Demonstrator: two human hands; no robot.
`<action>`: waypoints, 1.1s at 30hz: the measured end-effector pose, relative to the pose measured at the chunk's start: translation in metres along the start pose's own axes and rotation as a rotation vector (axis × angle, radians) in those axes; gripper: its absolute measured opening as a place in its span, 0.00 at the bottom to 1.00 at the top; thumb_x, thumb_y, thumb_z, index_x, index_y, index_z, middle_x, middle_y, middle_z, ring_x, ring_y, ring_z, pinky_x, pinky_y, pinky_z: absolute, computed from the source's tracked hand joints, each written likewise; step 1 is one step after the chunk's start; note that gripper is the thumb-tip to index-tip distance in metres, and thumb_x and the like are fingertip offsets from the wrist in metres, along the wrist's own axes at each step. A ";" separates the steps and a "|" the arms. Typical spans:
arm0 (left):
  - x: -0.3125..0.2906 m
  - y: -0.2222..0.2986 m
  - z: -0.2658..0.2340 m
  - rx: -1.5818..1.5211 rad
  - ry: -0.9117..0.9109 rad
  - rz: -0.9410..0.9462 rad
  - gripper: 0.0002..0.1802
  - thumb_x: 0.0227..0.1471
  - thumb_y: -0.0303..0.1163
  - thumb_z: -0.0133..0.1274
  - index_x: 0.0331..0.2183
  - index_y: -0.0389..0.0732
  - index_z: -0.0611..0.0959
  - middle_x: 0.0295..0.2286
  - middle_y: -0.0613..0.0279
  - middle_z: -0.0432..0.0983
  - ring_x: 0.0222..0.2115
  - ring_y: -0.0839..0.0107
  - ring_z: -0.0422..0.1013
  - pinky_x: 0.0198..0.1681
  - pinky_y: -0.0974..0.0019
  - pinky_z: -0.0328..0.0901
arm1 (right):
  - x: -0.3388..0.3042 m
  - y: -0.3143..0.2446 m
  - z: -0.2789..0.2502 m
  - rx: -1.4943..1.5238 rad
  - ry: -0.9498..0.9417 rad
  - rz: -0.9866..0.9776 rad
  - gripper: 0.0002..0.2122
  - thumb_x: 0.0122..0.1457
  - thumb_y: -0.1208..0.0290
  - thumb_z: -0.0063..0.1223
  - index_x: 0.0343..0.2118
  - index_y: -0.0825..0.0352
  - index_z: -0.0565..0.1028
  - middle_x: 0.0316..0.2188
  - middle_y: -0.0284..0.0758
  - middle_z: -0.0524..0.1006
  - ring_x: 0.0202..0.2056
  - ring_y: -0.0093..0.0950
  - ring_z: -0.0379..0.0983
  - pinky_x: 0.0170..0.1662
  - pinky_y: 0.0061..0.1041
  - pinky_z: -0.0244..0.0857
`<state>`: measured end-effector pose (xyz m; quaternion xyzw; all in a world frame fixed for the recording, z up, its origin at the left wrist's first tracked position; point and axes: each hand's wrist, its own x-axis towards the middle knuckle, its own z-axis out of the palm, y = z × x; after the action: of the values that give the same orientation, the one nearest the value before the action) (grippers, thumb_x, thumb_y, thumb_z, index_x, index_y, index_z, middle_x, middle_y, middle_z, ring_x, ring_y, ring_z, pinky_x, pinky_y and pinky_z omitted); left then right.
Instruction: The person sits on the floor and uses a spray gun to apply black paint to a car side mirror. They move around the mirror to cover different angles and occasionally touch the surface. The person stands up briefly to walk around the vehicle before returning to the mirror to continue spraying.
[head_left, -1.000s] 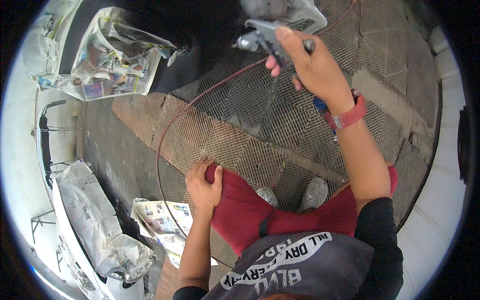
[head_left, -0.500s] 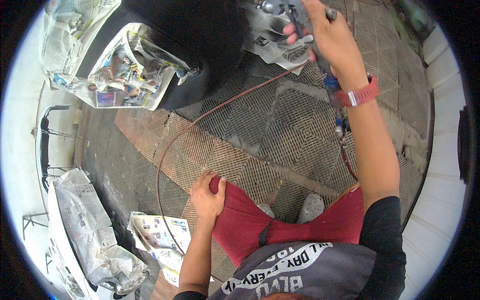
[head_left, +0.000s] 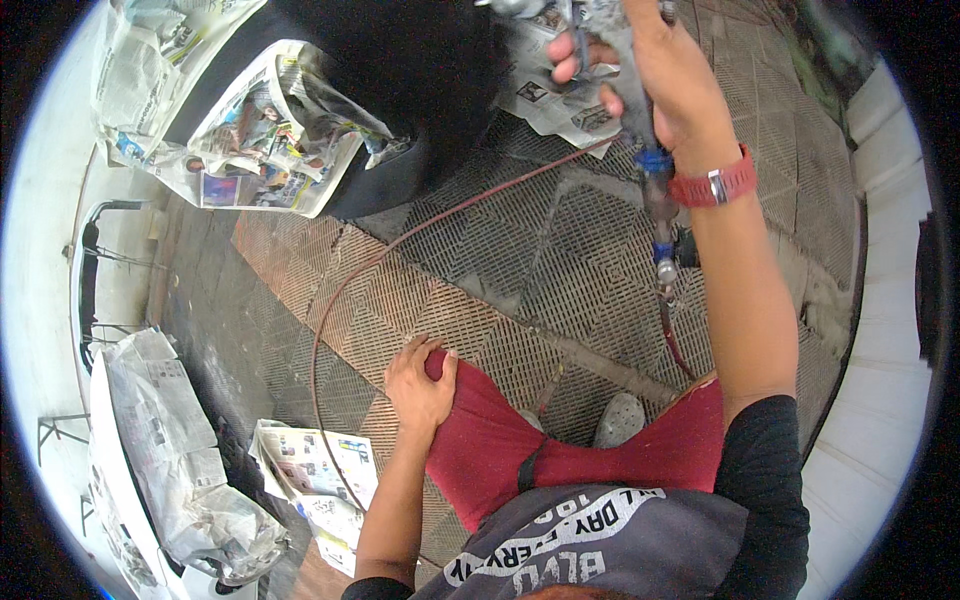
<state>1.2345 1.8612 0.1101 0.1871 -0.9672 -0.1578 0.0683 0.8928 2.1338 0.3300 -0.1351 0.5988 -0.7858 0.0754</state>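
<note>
My right hand (head_left: 682,90) is wrapped round the grip of a grey spray gun (head_left: 634,105) at the top right; the gun's top runs out of view. Some fingers are on its trigger side. Below the grip, a blue-and-metal air fitting (head_left: 657,200) joins a dark red hose (head_left: 672,335). To the left of the gun is a large black curved panel (head_left: 400,60), partly covered with newspaper (head_left: 265,130). My left hand (head_left: 418,388) lies on my left knee (head_left: 455,395), fingers spread over it, holding nothing.
The hose (head_left: 400,240) loops across the ribbed floor mats (head_left: 470,270). A white part (head_left: 115,450) covered with newspaper stands at the lower left, near loose printed sheets (head_left: 325,465). More newspaper (head_left: 550,110) lies beyond the black panel. White walls (head_left: 890,300) flank both sides.
My right hand and the spray gun have shifted slightly left, and the fitting below the grip has swung left too. My left hand stays on the knee.
</note>
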 end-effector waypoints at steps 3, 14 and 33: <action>-0.002 -0.004 0.000 -0.004 0.010 -0.002 0.21 0.58 0.48 0.66 0.46 0.44 0.91 0.54 0.53 0.83 0.56 0.49 0.77 0.63 0.47 0.65 | 0.018 0.004 -0.014 -0.031 0.108 -0.013 0.30 0.79 0.42 0.39 0.49 0.70 0.79 0.29 0.41 0.85 0.24 0.28 0.83 0.18 0.25 0.69; -0.003 -0.011 0.004 -0.037 0.033 0.004 0.21 0.58 0.48 0.66 0.46 0.43 0.90 0.53 0.50 0.84 0.55 0.48 0.77 0.63 0.45 0.65 | 0.074 0.073 -0.071 0.042 0.171 0.119 0.31 0.79 0.43 0.35 0.58 0.69 0.77 0.37 0.43 0.87 0.31 0.29 0.85 0.23 0.24 0.69; 0.000 -0.010 -0.002 -0.029 0.037 -0.013 0.19 0.58 0.46 0.66 0.45 0.43 0.90 0.52 0.54 0.84 0.55 0.50 0.78 0.61 0.46 0.67 | -0.016 0.266 -0.026 -0.367 0.307 0.196 0.31 0.79 0.43 0.39 0.48 0.71 0.82 0.31 0.38 0.87 0.28 0.25 0.83 0.23 0.26 0.71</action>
<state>1.2381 1.8514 0.1083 0.1952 -0.9621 -0.1688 0.0879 0.8885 2.0905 0.0662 0.0332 0.7462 -0.6640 0.0338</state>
